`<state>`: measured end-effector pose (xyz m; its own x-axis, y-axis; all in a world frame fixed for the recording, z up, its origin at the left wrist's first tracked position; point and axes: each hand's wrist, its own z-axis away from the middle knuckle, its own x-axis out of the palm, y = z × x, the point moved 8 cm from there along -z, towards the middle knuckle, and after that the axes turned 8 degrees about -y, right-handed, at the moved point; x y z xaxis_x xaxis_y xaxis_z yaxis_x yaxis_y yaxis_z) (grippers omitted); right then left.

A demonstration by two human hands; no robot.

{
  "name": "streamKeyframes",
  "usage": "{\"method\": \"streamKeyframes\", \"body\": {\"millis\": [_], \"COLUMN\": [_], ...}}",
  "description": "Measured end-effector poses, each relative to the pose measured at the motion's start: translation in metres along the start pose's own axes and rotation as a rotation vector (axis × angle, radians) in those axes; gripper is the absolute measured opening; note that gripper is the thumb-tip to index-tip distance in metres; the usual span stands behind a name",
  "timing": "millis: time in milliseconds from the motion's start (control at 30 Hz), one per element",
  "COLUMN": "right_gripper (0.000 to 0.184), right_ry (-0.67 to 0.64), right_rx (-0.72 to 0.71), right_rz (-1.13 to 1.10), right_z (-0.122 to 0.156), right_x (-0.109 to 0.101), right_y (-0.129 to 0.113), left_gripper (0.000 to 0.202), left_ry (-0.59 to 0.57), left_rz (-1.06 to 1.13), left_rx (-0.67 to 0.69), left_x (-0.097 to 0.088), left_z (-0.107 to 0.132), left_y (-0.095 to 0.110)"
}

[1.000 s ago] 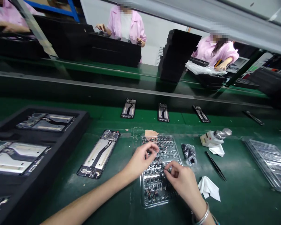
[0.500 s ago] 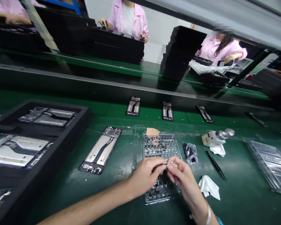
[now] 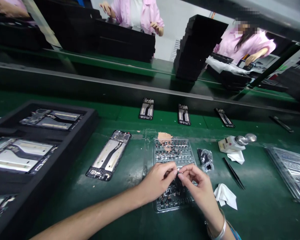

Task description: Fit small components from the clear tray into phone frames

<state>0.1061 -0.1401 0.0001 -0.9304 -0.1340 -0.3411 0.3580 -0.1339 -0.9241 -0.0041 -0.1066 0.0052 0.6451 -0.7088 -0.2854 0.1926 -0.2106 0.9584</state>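
My left hand and my right hand meet fingertip to fingertip over a clear plastic parts tray filled with several tiny dark components. Both hands pinch one very small part between them, too small to name. An open phone frame lies flat on the green mat to the left of the tray.
A black foam tray with phone frames fills the left. Black tweezers, a white cloth, a small plastic bag and a dispenser bottle lie right. Three phone frames ride the belt. People in pink work opposite.
My left hand came down from the tray's upper part to meet my right hand at its middle; both now pinch together. The view has shifted slightly.
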Motion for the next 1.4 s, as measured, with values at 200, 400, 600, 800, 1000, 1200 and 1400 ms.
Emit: {"method": "streamKeyframes", "body": {"millis": [200, 400, 600, 800, 1000, 1200, 1400], "right_gripper": [0.02, 0.022, 0.021, 0.018, 0.02, 0.025, 0.015], "right_ry": [-0.086, -0.166, -0.126, -0.154, -0.193, -0.246, -0.081], "right_rx": [0.022, 0.135, 0.107, 0.074, 0.086, 0.156, 0.183], "right_rz": [0.041, 0.117, 0.112, 0.065, 0.044, -0.05, 0.688], "right_z": [-0.002, 0.007, 0.011, 0.007, 0.006, 0.014, 0.028], "right_x": [0.001, -0.011, -0.004, 0.005, 0.007, 0.0, -0.023], "right_y": [-0.004, 0.008, 0.009, 0.003, 0.003, 0.014, 0.037], "left_gripper": [0.025, 0.025, 0.023, 0.023, 0.02, 0.02, 0.022], "left_ry": [-0.008, 0.001, -0.038, -0.039, -0.037, -0.027, -0.053], "left_rz": [-0.093, 0.01, 0.006, -0.015, -0.006, -0.002, 0.006], "left_rx": [0.002, -0.034, -0.033, -0.026, -0.034, -0.039, -0.039], "left_x": [0.001, 0.001, 0.009, 0.011, 0.012, 0.01, 0.014], "left_z": [0.0, -0.001, 0.001, 0.002, 0.001, 0.001, -0.001], "left_y": [-0.002, -0.006, -0.006, -0.007, -0.007, -0.007, -0.01]}}
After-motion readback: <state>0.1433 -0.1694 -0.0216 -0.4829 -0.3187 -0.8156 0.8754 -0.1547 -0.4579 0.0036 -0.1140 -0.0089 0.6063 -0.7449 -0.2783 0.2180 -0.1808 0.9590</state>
